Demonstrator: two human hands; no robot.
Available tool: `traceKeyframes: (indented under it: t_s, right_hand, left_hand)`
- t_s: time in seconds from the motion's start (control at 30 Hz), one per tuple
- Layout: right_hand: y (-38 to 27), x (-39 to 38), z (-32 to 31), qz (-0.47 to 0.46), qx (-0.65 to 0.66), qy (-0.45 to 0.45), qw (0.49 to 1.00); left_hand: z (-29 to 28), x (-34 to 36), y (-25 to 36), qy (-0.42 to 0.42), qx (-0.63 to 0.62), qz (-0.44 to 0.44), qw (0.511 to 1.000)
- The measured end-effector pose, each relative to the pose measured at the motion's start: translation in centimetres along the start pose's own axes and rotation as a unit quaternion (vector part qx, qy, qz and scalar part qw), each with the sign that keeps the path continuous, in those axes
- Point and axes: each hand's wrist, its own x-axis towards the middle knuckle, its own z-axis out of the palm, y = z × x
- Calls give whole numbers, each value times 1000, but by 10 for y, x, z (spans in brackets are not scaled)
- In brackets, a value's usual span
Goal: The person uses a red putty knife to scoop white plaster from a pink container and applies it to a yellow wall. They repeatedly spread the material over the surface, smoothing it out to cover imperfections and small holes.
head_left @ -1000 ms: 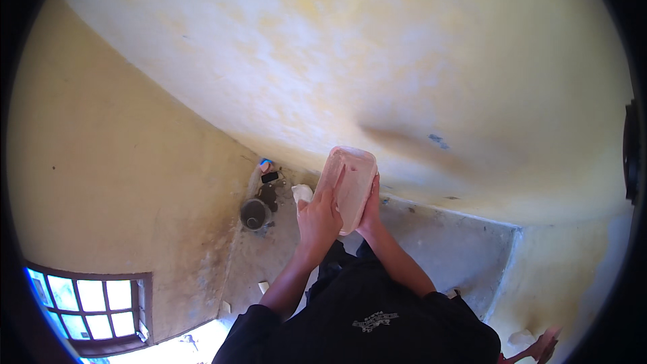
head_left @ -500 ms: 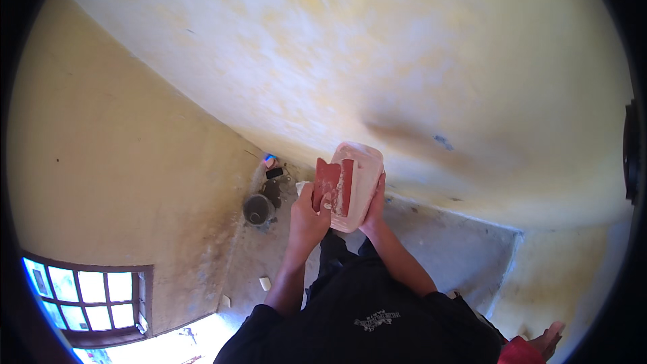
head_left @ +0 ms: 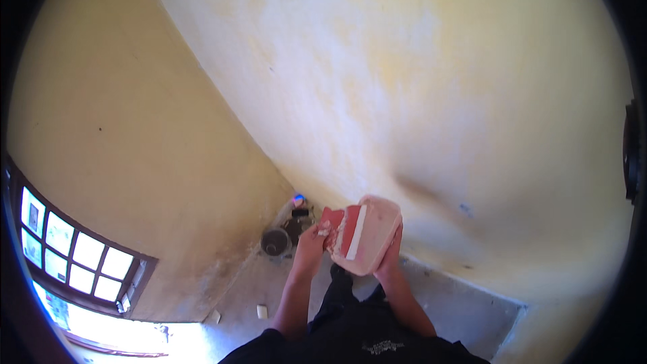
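Observation:
My left hand [head_left: 310, 249] is closed on a red putty scraper [head_left: 349, 221], which lies across the left part of a pinkish, shallow plastic container [head_left: 379, 229]. White paste is smeared on the scraper, with a straight white band along its right edge. My right hand [head_left: 390, 253] grips the container from its right side. Both hands are in front of my dark-clothed body, low in the head view, with a pale, patchily whitened yellow wall [head_left: 404, 74] beyond them.
A plain yellow wall [head_left: 128, 128] meets the patchy one at a corner, with a barred window [head_left: 87, 249] and bright opening lower left. A dark bucket [head_left: 275, 242] and small items sit on the concrete floor [head_left: 465, 296] by the corner; a white scrap [head_left: 262, 311] lies nearer.
The red scraper has risen into view from the container, now showing a white-coated edge. The view has shifted, putting hands and container lower in frame. Another person's hand at lower right has left view.

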Motion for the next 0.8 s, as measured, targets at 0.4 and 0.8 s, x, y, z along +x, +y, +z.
traceKeyframes:
  t_s: [0.4,0.8]
  right_hand:
    - [22,-10,-22,-154,-95,-38,983]
    - [69,-35,42,-198,-61,-30,978]
  left_hand:
    - [-36,10,18,-241,-166,-34,956]
    - [62,-31,396,-57,121,713,688]
